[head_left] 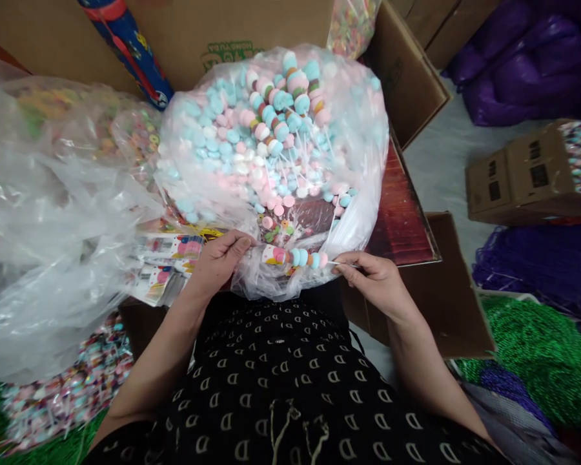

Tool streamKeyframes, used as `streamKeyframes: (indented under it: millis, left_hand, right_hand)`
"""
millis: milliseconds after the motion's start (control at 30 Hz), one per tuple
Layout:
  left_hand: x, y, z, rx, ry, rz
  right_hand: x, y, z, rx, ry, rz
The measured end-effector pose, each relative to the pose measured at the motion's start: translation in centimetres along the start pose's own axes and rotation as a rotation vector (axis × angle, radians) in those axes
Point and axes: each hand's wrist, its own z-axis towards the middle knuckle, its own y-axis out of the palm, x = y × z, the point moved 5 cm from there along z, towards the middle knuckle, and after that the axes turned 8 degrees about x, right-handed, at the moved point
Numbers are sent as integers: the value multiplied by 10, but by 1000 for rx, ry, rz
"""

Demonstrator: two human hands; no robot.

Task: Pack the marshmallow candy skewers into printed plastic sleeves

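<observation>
A candy skewer [307, 258] of pink, blue and brown pieces on a white stick lies level in front of me. My right hand [370, 274] pinches its stick at the right end. At the skewer's left end is a small clear wrapper [274, 254] with a white, yellow and pink print. My left hand [223, 255] is closed, thumb against finger, on the wrapper's left end. Just beyond the hands a big clear bag [368, 161] spreads open, full of loose pink, blue and white candies [217, 145]. Several threaded candy skewers [275, 119] lie on top of them.
Printed wrappers [162, 274] lie in stacks beside my left forearm. Crumpled plastic bags [53, 213] fill the left side. A cardboard box [411, 77] stands behind the table [407, 219]. On the floor at right are another carton [523, 174] and green strands [542, 355].
</observation>
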Motion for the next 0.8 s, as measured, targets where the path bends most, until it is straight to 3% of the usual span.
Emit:
streamKeyframes:
  millis: [100, 200, 300, 500, 667, 800]
  left_hand:
    - [8, 3, -4, -35, 50, 79]
    - [11, 6, -6, -65, 13, 50]
    - [17, 9, -6, -91, -28, -141]
    - [49, 20, -3, -195, -42, -639]
    - [60, 29, 3, -95, 55, -690]
    - [66, 35, 3, 76, 117, -642]
  right_hand:
    - [3, 6, -1, 11, 17, 32]
    - [5, 10, -2, 15, 35, 52]
    - [7, 14, -2, 5, 68, 95]
    - [10, 32, -2, -11, 169, 258]
    - [5, 57, -2, -51, 280, 425]
    - [-1, 64, 0, -62, 282, 479]
